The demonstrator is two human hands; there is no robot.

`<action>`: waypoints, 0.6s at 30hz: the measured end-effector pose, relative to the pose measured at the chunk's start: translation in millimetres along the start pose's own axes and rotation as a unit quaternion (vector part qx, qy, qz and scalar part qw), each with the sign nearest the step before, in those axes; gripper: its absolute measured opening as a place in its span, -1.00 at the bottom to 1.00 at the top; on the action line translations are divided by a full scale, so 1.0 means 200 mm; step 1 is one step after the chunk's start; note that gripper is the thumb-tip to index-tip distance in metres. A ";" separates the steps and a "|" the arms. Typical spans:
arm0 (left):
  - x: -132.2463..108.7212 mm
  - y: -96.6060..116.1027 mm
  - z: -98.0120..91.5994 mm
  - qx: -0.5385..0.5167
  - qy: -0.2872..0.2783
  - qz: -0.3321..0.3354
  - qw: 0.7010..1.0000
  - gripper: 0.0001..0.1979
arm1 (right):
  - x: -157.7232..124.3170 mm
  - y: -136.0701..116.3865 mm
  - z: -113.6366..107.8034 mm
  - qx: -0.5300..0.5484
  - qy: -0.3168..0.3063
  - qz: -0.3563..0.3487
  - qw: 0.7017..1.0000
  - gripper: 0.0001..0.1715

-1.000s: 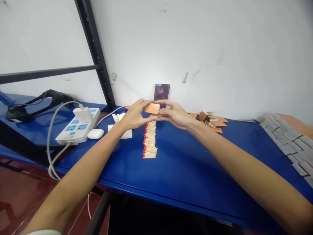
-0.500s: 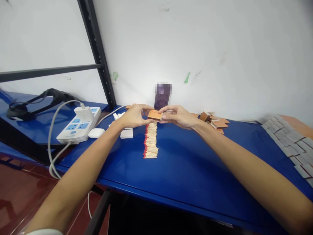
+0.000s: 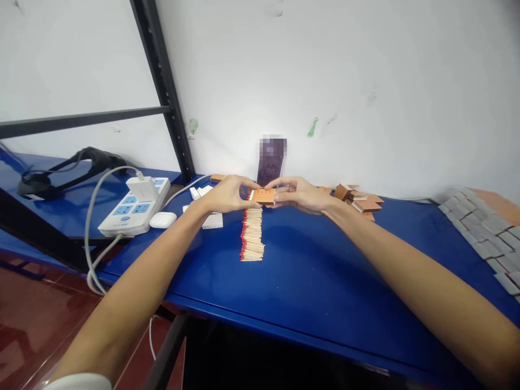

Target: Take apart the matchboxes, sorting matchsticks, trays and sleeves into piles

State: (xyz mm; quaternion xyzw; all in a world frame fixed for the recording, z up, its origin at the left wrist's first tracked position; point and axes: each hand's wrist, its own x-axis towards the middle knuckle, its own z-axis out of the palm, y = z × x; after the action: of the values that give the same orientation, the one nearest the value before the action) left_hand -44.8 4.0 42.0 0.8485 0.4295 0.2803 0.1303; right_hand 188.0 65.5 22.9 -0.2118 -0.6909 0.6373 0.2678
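Observation:
Both my hands meet over the far end of a row of red-tipped matches (image 3: 252, 235) laid side by side on the blue table (image 3: 317, 281). My left hand (image 3: 227, 196) and my right hand (image 3: 301, 194) pinch a small orange matchbox (image 3: 263, 196) between their fingertips, one at each end. The box hovers just above the top of the match row. A pale edge shows at the box's left end.
A dark phone (image 3: 272, 154) leans on the wall behind the hands. Orange matchboxes (image 3: 357, 200) lie heaped at the right, grey box trays (image 3: 483, 233) at the far right. White power strip (image 3: 134, 203), earbud case (image 3: 162, 219), white pieces (image 3: 211, 219) and a black frame post (image 3: 162, 86) stand left.
The matchbox has come down from chest-high in front of the phone to just above the match row, and has turned flatter. Both hands keep their grip.

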 end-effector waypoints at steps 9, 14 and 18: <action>-0.02 0.04 -0.08 -0.073 -0.056 -0.052 0.994 -0.53 | -0.03 -0.02 -0.03 0.052 -0.048 0.052 0.996 -0.59; -0.02 0.02 -0.08 -0.084 -0.059 -0.058 0.993 -0.53 | -0.04 -0.04 -0.03 0.044 -0.056 0.069 0.995 -0.56; -0.02 0.00 -0.07 -0.053 -0.050 -0.043 0.996 -0.55 | -0.06 -0.07 -0.02 -0.027 -0.076 0.059 0.995 -0.49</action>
State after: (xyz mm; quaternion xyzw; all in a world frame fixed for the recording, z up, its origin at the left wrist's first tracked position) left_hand -54.3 0.5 52.0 0.8341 0.4431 0.2538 0.2085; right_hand 199.6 59.3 35.9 -0.2101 -0.7124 0.6473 0.1712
